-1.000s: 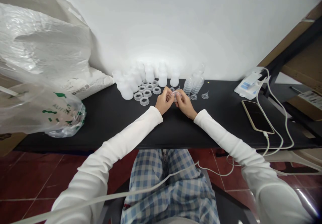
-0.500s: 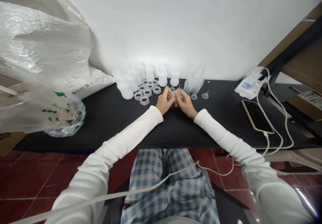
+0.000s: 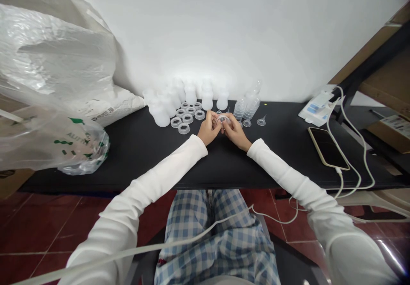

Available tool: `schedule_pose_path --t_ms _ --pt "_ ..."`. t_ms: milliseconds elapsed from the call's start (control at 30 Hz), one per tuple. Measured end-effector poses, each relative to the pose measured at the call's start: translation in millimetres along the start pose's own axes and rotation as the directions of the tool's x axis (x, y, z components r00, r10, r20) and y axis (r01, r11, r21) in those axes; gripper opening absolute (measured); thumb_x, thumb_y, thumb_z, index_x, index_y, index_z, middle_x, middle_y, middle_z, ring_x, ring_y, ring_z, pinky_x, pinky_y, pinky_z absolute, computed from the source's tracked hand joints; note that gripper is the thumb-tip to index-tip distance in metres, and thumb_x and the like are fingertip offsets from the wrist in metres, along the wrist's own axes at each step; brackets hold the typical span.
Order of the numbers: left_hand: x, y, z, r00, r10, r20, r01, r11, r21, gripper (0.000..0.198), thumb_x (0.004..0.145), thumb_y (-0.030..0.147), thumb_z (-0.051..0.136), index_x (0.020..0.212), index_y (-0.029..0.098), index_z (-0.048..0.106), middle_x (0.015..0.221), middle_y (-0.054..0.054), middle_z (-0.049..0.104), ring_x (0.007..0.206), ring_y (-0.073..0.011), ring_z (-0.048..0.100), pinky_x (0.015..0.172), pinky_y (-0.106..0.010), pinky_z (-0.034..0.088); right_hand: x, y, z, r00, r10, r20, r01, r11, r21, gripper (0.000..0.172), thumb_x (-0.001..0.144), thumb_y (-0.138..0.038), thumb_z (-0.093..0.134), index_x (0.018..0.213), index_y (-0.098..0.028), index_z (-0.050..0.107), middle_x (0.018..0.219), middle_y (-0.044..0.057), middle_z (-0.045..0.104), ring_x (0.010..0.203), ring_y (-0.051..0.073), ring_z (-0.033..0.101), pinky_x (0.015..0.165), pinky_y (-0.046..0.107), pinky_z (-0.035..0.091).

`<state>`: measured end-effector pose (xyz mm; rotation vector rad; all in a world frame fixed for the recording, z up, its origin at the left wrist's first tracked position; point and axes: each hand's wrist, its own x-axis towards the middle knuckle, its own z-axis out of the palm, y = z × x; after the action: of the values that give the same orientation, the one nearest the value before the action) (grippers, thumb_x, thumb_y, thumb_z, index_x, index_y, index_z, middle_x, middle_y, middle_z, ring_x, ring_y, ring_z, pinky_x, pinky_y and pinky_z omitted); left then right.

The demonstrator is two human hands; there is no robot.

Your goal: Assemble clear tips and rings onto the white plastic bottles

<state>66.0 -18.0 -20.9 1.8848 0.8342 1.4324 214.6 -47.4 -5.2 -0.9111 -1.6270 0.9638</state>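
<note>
Between my two hands is a translucent bottle ring [image 3: 223, 117], held just above the black table. My left hand [image 3: 209, 129] is closed on its left side. My right hand [image 3: 235, 131] grips the other side, with the thumb near the opening; what sits inside the ring is too small to make out. Several similar rings [image 3: 183, 128] lie in a cluster to the left of my hands. Behind them stand several milky white bottles [image 3: 207, 95]. On the right are stacks of clear domed caps [image 3: 251, 106], and a clear nipple [image 3: 262, 121] lies on its wide base.
A big white plastic sack [image 3: 60, 50] and a clear bag with green print [image 3: 80, 144] take up the left of the black table [image 3: 134, 152]. At right lie a phone [image 3: 328, 147] on a cable and a white power strip [image 3: 317, 108]. A white cord crosses my lap.
My fingers have shifted slightly around the ring, and more of its top and opening now shows. Everything else on the table has stayed put.
</note>
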Motion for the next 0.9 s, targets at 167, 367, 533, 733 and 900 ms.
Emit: schedule_pose_path --t_ms 167,367,533,733,900 --pt "-0.8 1.7 3.6 0.999 0.0 -0.043 0.002 0.999 0.045 0.027 0.09 0.035 0.066 0.094 0.023 0.042 0.063 0.008 0.053 0.052 -0.0086 0.049 0.053 -0.024 0.038 1.2 0.3 -0.9 0.999 -0.009 -0.036 0.01 1.0 0.016 0.05 0.09 -0.07 0.057 0.109 -0.024 0.055 0.071 -0.003 0.052 0.056 0.011 0.045 0.047 0.025 0.036" --pt "-1.6 -0.5 5.8 0.999 -0.022 -0.041 0.024 0.999 0.042 0.029 0.09 0.04 0.066 0.093 0.023 0.042 0.061 0.009 0.05 0.051 -0.0085 0.047 0.053 -0.024 0.037 2.9 0.7 -0.4 0.998 -0.017 -0.056 0.018 1.0 0.014 0.05 0.089 -0.07 0.058 0.105 -0.023 0.056 0.07 -0.003 0.051 0.053 0.01 0.042 0.048 0.026 0.037" --pt "-1.2 -1.8 2.4 1.0 -0.01 0.007 0.01 1.0 0.002 0.031 0.092 0.045 0.062 0.095 0.023 0.041 0.069 0.006 0.056 0.055 -0.0094 0.054 0.056 -0.024 0.042 0.9 -1.7 0.2 1.0 0.024 -0.012 -0.024 0.999 0.045 0.051 0.088 -0.072 0.058 0.108 -0.025 0.053 0.074 -0.002 0.051 0.058 0.012 0.046 0.047 0.025 0.037" --pt "-1.3 -1.9 1.6 0.999 0.029 0.032 -0.028 0.999 -0.024 0.036 0.091 0.05 0.062 0.099 0.023 0.04 0.079 0.002 0.063 0.062 -0.0108 0.06 0.061 -0.026 0.047 -0.4 -2.6 -0.5 1.0 -0.009 -0.027 0.01 0.999 0.051 0.051 0.087 -0.068 0.063 0.111 -0.025 0.053 0.081 -0.001 0.055 0.06 0.011 0.047 0.05 0.025 0.039" --pt "-0.5 0.0 2.9 1.0 0.004 0.0 -0.004 1.0 -0.007 0.036 0.09 0.049 0.065 0.097 0.024 0.041 0.072 0.005 0.061 0.056 -0.0094 0.054 0.058 -0.025 0.044 0.1 2.2 -0.8 0.998 -0.002 -0.06 0.003 1.0 0.017 0.05 0.088 -0.068 0.062 0.109 -0.024 0.052 0.075 -0.004 0.055 0.054 0.009 0.042 0.049 0.025 0.037"
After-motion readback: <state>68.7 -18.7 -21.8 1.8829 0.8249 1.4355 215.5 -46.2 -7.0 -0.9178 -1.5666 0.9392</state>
